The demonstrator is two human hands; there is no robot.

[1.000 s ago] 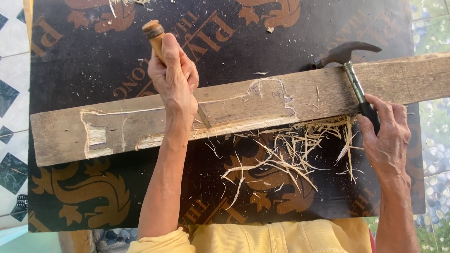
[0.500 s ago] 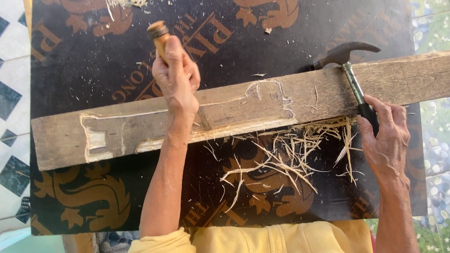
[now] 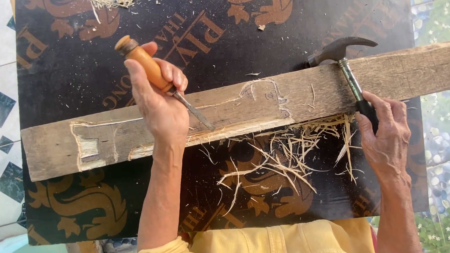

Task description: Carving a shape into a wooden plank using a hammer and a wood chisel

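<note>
Pale shavings (image 3: 281, 162) litter our dark worktop (image 3: 73, 72) just below the plank (image 3: 308, 96), which runs left to right, tilted slightly up at the right. Our left hand (image 3: 157, 106) grips the chisel (image 3: 158, 79), handle up-left, blade slanting down-right onto the plank's near edge. Our right hand (image 3: 385, 138) grips the hammer (image 3: 350, 72), whose shaft crosses the plank, head on the far side.
</note>
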